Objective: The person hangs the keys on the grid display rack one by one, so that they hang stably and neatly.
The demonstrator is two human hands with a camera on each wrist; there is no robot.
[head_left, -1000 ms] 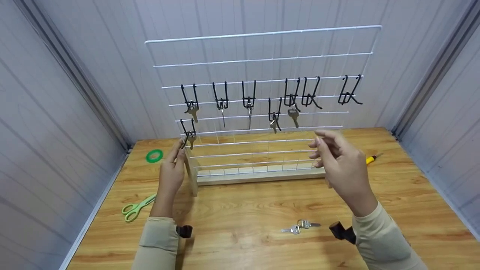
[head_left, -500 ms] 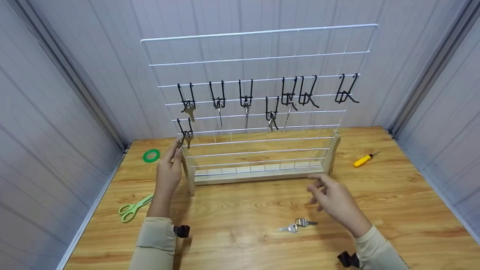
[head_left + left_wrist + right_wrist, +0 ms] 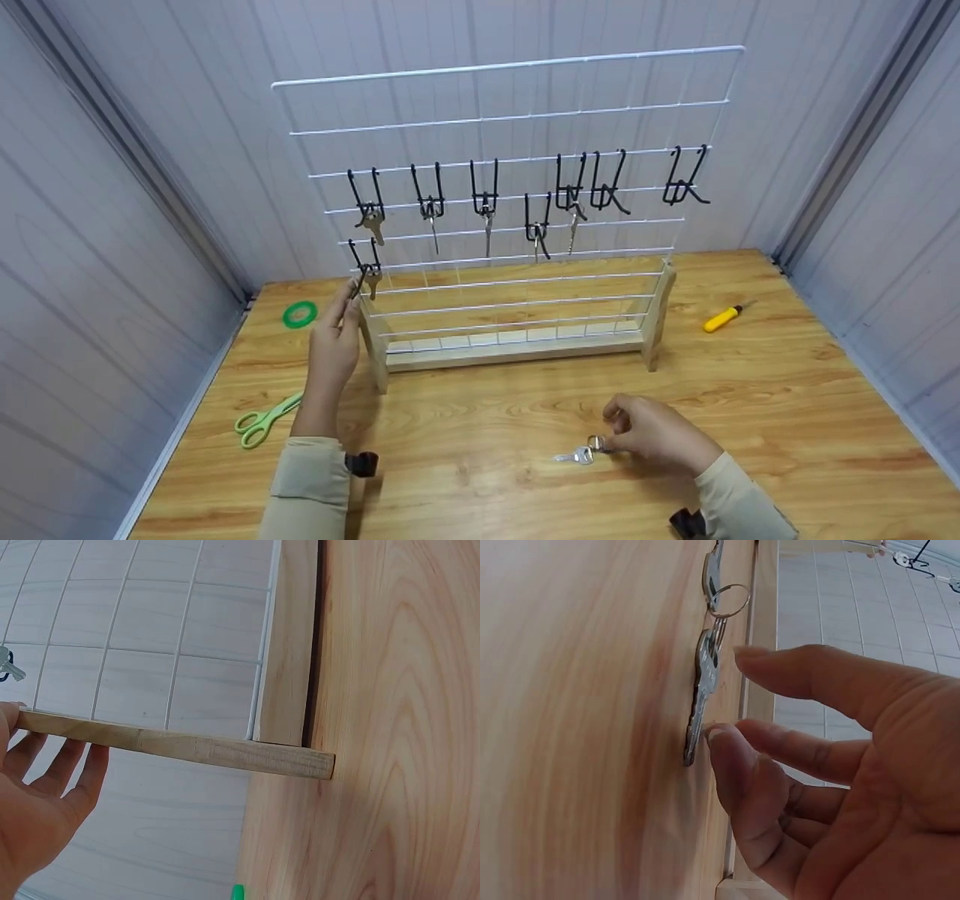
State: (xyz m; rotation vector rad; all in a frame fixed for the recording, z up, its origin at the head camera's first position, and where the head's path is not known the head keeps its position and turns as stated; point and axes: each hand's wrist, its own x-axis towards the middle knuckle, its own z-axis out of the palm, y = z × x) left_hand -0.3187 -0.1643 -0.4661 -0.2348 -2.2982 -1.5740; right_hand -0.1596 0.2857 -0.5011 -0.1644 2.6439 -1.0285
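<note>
A white wire grid rack (image 3: 480, 118) with wooden feet stands on the table. Black hooks (image 3: 679, 191) hang on its bars, and keys (image 3: 371, 285) dangle from several of them. My left hand (image 3: 334, 349) grips the upper end of the rack's left wooden post (image 3: 187, 748), close to the lowest hook; part of its hold is hidden. Near the table's front, two silver keys (image 3: 577, 456) joined by a ring (image 3: 731, 601) lie on the wood. Over them is my right hand (image 3: 656, 435), its thumb and fingers apart around the nearer key (image 3: 702, 682), fingertips beside its blade.
Green-handled scissors (image 3: 259, 427) lie left of my left forearm, partly covered by it. A green tape roll (image 3: 300, 315) is behind them. Right of the rack lies a yellow-handled screwdriver (image 3: 722, 319). Pale panel walls (image 3: 112, 225) close in the back and both sides.
My right hand has come down from beside the rack's right end to the two keys on the table. The left hand has kept its place at the post. The hanging keys have swung slightly.
</note>
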